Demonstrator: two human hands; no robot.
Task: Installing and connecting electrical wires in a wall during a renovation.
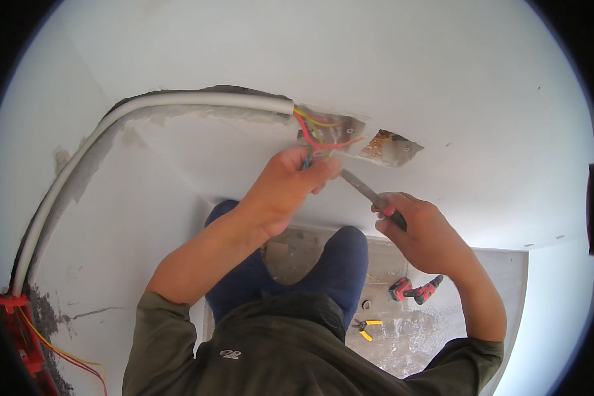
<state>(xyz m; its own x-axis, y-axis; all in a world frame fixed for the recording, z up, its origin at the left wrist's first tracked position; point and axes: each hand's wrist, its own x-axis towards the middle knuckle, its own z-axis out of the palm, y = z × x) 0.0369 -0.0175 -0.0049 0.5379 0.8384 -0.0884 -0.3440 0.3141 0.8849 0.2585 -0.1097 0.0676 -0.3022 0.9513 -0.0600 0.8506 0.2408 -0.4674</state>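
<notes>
My left hand (297, 175) pinches a bundle of electrical wires (311, 135) at the mouth of a wall box (346, 129). Red, yellow, green and blue strands show, and a red one ends in a bare copper tip. In my right hand (412, 228) is a slim knife-like tool (362, 187) with a long grey blade and dark grip. Its tip reaches up to the fingertips of my left hand, where blur hides whether it touches a wire. The wires come out of a white conduit (198, 99) that ends at the box.
A second wall opening (393, 148) with wires lies to the right. The conduit curves down a wall groove to a red box (23, 336) with loose wires. On the floor are a red-and-black cordless drill (414, 289), yellow-handled pliers (367, 329) and a small round piece (366, 304).
</notes>
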